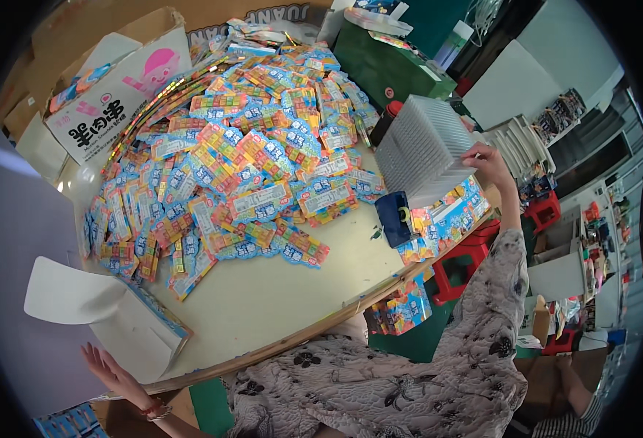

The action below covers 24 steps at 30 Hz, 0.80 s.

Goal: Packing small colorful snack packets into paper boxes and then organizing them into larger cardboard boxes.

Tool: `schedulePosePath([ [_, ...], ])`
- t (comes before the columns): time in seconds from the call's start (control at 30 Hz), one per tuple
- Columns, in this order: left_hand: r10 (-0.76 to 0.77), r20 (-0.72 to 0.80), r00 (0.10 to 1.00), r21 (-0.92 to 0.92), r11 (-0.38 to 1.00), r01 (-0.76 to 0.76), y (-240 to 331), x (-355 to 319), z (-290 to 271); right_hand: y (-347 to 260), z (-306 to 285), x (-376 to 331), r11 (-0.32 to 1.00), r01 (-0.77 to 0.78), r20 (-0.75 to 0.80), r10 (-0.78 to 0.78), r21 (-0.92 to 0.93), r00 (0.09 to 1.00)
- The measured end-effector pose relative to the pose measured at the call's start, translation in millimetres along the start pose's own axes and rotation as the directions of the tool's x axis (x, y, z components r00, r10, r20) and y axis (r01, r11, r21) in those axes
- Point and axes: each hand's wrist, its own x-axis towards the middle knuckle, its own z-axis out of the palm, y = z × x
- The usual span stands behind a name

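My right hand [490, 165] has its fingers pinched at the near right edge of a tall stack of translucent ribbed plastic trays [425, 152]. Whether one tray or several lie between the fingers is too small to tell. Low on the left, my left hand [111, 374] is stretched out with fingers apart and holds nothing. Beside it, at the table edge, stands a white cardboard display box [133, 332] with its flap raised. A big heap of colourful flat candy packets [256, 168] covers the middle of the table.
A printed carton [121, 91] stands at the far left, a green box [387, 62] at the back. Near the trays are a dark blue tape dispenser [397, 219] and more printed packaging [456, 212]. A red stool [463, 263] stands beyond the wooden table edge [321, 321]. Another person's arm [575, 387] shows lower right.
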Motion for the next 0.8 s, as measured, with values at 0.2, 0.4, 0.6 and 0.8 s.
schedulePosePath([
  [0.2,0.174,0.079,0.982,-0.181,0.971,-0.158,70.3,-28.9,37.8,22.4,-24.7,16.5,0.969,-0.187,0.316,0.128,0.163,0.940],
  [0.4,0.135,0.261,0.956,-0.376,0.926,-0.028,102.8,-53.7,72.5,20.8,-23.0,5.3,0.953,-0.220,0.223,0.173,0.208,0.959],
  [0.6,0.230,0.421,0.878,-0.479,0.878,0.000,143.6,-77.0,114.1,14.8,-35.4,24.3,0.963,-0.259,0.411,0.204,0.081,0.888],
  [0.8,0.440,0.654,0.615,-0.579,0.815,0.033,188.1,-103.0,152.5,18.4,-33.4,22.9,0.964,-0.254,0.406,0.203,0.075,0.891],
])
